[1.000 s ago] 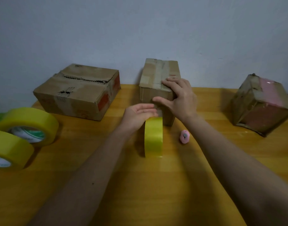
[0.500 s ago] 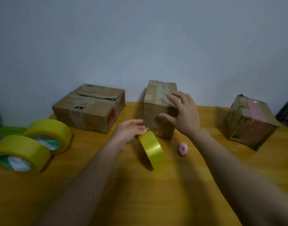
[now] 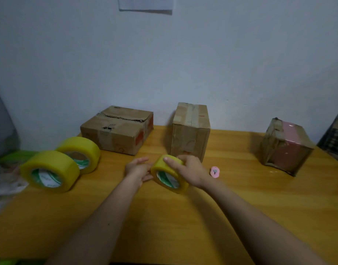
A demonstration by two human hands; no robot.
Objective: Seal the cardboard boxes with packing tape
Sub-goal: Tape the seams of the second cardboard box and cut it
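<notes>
Tape first: the yellow roll of packing tape [image 3: 169,174] is lifted just off the wooden table [image 3: 240,217], tilted so its green-and-white core faces me. Right hand [image 3: 189,172] wraps it from the far side, fingers curled over the top rim. Left hand [image 3: 138,169] is at the roll's left edge, fingers loosely extended; can't tell if it's actually pinching the loose end.

My guess is it's light and rigid but slick on the outside, so gripping across the width or hooking the core is best.

Right behind stands the tall brown cardboard box [image 3: 190,131] with old tape strips on top. A small pink cutter [image 3: 215,172] lies just right of the hand.
</notes>
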